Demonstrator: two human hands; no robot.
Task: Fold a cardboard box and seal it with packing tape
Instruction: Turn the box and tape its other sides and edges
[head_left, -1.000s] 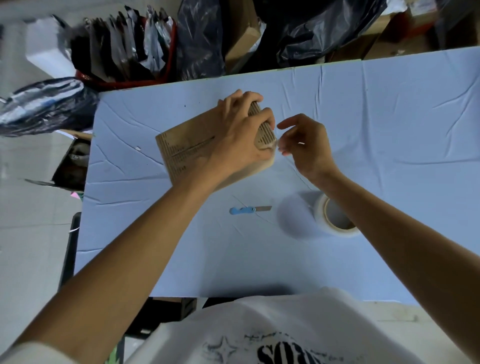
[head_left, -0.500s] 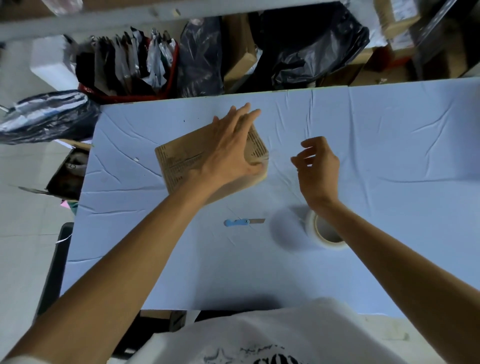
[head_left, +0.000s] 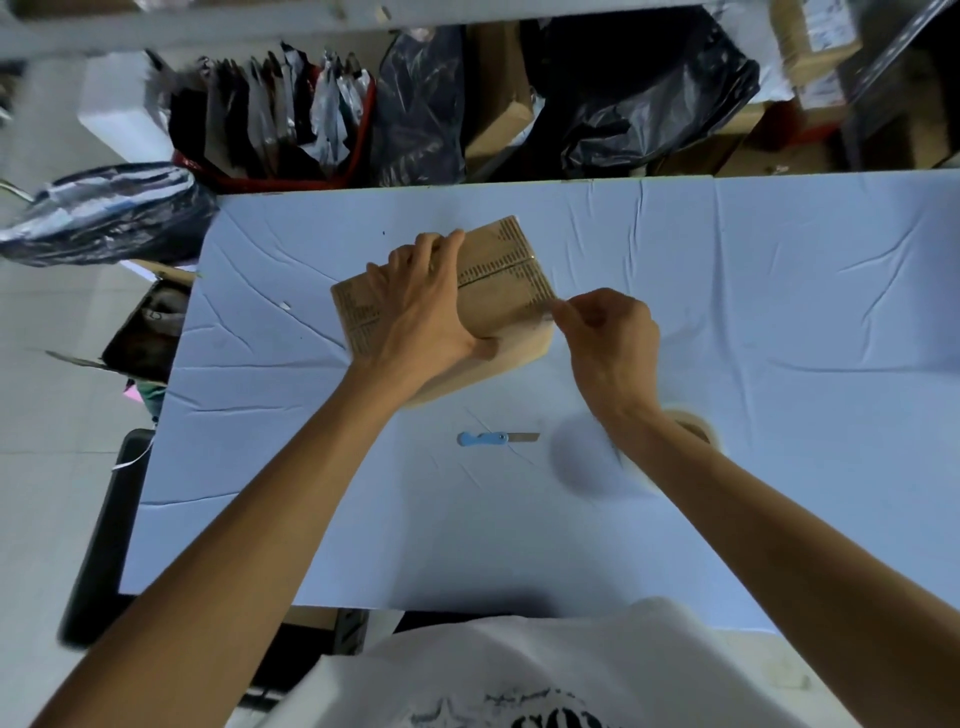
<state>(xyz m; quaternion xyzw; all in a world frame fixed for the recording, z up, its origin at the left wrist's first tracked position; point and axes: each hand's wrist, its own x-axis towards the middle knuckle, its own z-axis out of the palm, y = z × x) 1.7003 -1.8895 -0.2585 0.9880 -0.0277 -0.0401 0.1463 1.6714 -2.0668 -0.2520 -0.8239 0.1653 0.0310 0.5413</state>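
Note:
A small brown cardboard box (head_left: 498, 291) with printed edges lies closed on the blue-covered table (head_left: 779, 364), its top seam showing. My left hand (head_left: 421, 306) holds the box from above, fingertips over its far edge and thumb against the near side. My right hand (head_left: 608, 338) is at the box's right edge, fingers curled, pinching a pale end of tape (head_left: 546, 313) there. The packing tape roll (head_left: 698, 428) lies on the table, mostly hidden behind my right wrist.
A blue-handled utility knife (head_left: 493, 438) lies on the table in front of the box, blade pointing right. Beyond the far table edge stand black bags (head_left: 649, 104), cartons and a red bin of pouches (head_left: 270, 119). An open carton (head_left: 150, 322) sits on the floor at left.
My right hand drew away from the box, then came back to its right edge and pinches there. My left hand slid left across the top, uncovering the box's right end.

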